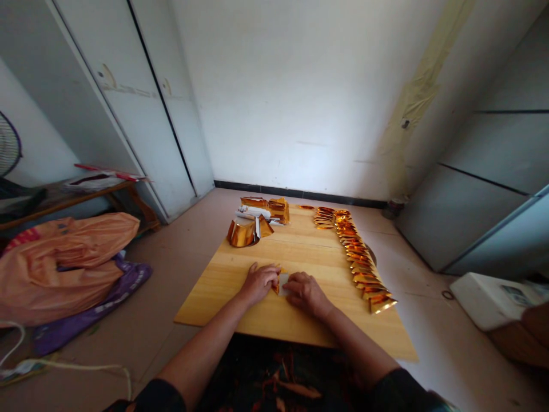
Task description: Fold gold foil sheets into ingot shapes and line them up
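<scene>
Between my two hands lies a small piece of foil paper (283, 284), pale on the side facing up and gold along its left edge. My left hand (261, 282) has its fingers curled together on the gold left edge. Bent over the pale right side are the fingers of my right hand (309, 293), pressing it to the wooden board (214, 297). Folded gold foil pieces (358, 260) form a long overlapping row at the board's right side. A curved sheet of gold foil paper (242, 233) stands at the far left of the board.
Behind the curved sheet are stacked gold foil papers (278, 210) and a white roll (254, 212). Orange and purple bags (64, 269) lie on the floor at left. A white box (493, 297) stands at right, and a pale cable (86, 366) crosses the floor.
</scene>
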